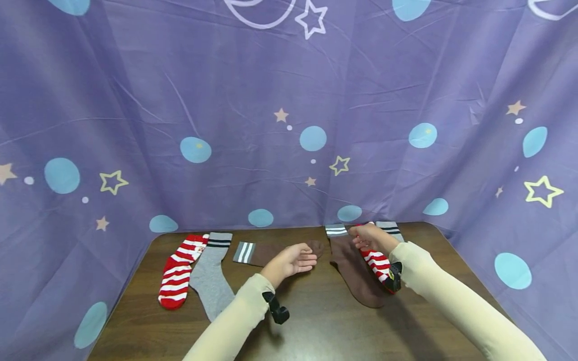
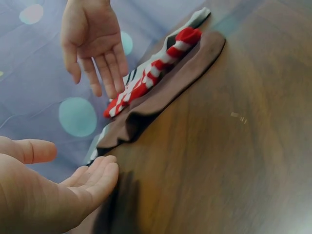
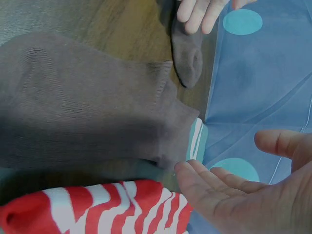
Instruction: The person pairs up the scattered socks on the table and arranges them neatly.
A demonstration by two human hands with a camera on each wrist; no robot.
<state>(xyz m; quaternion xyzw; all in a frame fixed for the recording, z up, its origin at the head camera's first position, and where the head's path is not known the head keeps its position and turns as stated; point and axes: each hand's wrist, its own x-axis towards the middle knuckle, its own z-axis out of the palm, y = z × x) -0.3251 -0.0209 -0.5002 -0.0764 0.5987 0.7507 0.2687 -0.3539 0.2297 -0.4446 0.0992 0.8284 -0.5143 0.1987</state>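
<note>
My left hand (image 1: 292, 261) is held palm inward, fingers extended and holding nothing, over a brown sock (image 1: 266, 253) with a grey, white-striped cuff. That sock lies sideways, partly hidden by the hand. On the right, my right hand (image 1: 373, 237) hovers with straight, relaxed fingers above a red-and-white striped sock (image 3: 117, 209). Beside this one lies another brown sock (image 1: 354, 271), stretched out with its grey cuff at the table's back edge. A grey sock (image 1: 391, 228) with black stripes shows behind my right hand, mostly covered. Both palms face each other in the left wrist view.
At the left of the wooden table (image 1: 316, 321) lie another red-and-white striped sock (image 1: 176, 276) and a grey sock (image 1: 209, 281) with black cuff stripes, side by side. A purple curtain (image 1: 253, 170) with stars and dots rises behind the table and along both sides.
</note>
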